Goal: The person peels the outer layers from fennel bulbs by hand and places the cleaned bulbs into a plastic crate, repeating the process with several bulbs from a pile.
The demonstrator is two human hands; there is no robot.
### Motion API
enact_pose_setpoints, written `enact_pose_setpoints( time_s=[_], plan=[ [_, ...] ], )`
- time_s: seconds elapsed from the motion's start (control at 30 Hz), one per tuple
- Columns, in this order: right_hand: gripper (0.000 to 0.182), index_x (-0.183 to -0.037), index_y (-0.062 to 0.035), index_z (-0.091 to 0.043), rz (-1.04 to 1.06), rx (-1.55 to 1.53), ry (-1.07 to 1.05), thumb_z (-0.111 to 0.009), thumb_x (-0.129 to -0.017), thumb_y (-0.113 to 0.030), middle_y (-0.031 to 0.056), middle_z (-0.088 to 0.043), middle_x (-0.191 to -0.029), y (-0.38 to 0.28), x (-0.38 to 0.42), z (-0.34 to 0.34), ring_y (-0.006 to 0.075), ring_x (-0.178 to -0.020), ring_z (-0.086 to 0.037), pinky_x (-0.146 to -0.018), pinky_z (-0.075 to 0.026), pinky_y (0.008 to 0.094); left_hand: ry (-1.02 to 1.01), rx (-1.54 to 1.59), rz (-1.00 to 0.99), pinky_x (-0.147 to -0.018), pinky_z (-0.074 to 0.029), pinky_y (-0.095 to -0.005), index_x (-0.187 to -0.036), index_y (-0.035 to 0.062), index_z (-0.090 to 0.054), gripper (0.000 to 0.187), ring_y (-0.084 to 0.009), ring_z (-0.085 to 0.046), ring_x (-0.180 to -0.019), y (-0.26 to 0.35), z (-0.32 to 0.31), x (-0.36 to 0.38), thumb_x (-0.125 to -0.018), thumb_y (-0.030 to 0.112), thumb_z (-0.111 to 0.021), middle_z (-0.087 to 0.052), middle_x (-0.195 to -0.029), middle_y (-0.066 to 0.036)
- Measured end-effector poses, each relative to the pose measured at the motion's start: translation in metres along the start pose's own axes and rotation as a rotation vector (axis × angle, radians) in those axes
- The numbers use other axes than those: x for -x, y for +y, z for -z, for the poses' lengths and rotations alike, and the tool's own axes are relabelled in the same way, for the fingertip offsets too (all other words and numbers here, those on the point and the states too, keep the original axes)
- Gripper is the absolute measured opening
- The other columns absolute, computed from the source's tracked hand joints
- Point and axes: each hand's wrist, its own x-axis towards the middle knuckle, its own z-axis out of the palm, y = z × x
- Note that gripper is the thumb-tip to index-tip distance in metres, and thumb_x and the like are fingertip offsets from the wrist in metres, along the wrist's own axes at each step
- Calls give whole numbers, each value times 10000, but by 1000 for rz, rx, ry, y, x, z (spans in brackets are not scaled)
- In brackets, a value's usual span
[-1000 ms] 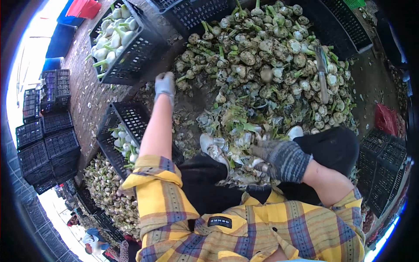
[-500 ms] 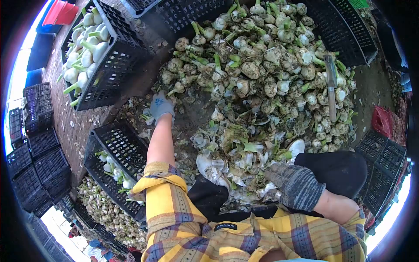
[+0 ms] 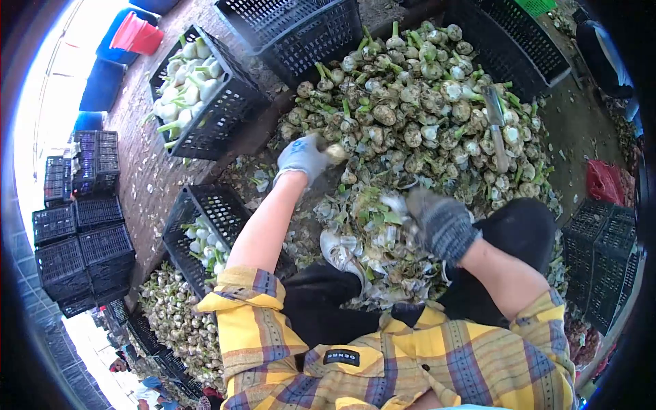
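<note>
My left hand (image 3: 301,161), in a pale glove with blue print, is closed around a garlic bulb (image 3: 335,154) at the left edge of a heap of soil-covered garlic (image 3: 410,102). My right hand (image 3: 437,219), in a dark grey knitted glove, hovers over peeled skins and leaf scraps (image 3: 376,212) between my legs. Its fingers are smeared by motion, and a blurred whitish patch shows beside them. On the right part of the heap lies a knife (image 3: 497,130) with a wooden handle, out of both hands.
A black crate (image 3: 219,113) of cleaned white garlic stands at upper left. Another crate (image 3: 195,205), holding some garlic, sits nearer my left arm. More black crates (image 3: 307,44) border the heap. Stacked crates (image 3: 85,256) stand far left, near a red bucket (image 3: 137,34).
My left hand has come right and now grips a bulb at the heap. My right hand has lifted forward from my knee to above the scraps. The view has shifted.
</note>
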Motion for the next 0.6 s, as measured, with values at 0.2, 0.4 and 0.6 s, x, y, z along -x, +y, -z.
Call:
enact_pose_setpoints(
  time_s=[0.2, 0.4, 0.6],
  plan=[
    [655, -1309, -52, -374, 52, 14, 403, -597, -791, -385, 242, -538, -1116, 0, 5, -11, 353, -1017, -548, -851, -451, 423, -104, 219, -232, -845, -451, -360, -1050, 44, -611, 416, -318, -598, -958, 72, 9, 86, -702, 272, -614, -634, -989, -192],
    [300, -920, -54, -624, 140, -4, 442, -572, -794, -321, 174, -616, -887, 0, 10, -14, 316, -837, -609, -734, -486, 434, -43, 272, -249, -744, -460, -272, -958, -2, -629, 309, -132, -582, -775, 106, 18, 147, -717, 191, -642, -643, -845, -101],
    [300, -892, -46, -644, 186, -468, 514, -594, -790, -324, 192, -634, -812, 3, 18, -7, 353, -746, -610, -665, -484, 417, 287, 983, -362, -856, -427, -271, -1109, 21, -557, 313, -124, -538, -930, 108, -18, 163, -826, 144, -610, -596, -1040, -72]
  ],
)
